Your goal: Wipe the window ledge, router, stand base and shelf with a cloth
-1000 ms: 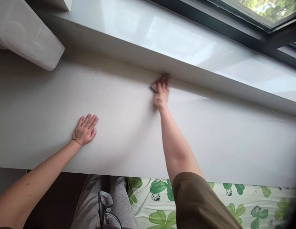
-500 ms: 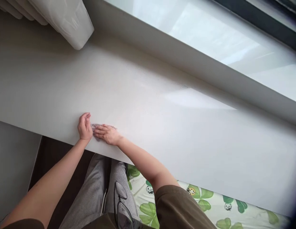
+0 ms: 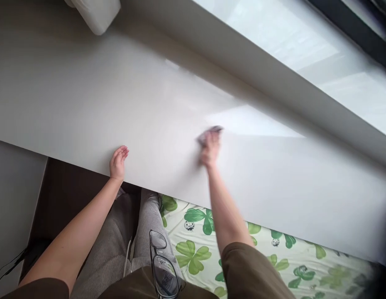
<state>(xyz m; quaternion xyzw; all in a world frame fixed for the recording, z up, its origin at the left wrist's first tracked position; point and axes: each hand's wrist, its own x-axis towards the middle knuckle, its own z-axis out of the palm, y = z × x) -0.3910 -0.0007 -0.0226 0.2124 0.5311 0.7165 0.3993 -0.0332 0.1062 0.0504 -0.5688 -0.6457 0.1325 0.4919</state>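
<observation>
A small greyish-purple cloth (image 3: pixel 204 137) is under the fingers of my right hand (image 3: pixel 211 150), which is out over the middle of the white surface (image 3: pixel 143 108). Motion smears both hand and cloth, and a soft shadow falls beside them. My left hand (image 3: pixel 117 162) rests on its edge near the front of the same surface. Its fingers are loosely curled, and no object shows in them.
A raised ledge (image 3: pixel 243 70) runs along the back, below a dark window frame (image 3: pixel 351 37). A white curtain (image 3: pixel 101 16) hangs at the upper left. Clover-patterned fabric (image 3: pixel 193 257) lies below the front edge. Glasses (image 3: pixel 163 265) hang at my chest.
My right hand has swept away from my left hand, to the right and farther back, taking the cloth along. My left hand stays near the front edge. The view has shifted slightly.
</observation>
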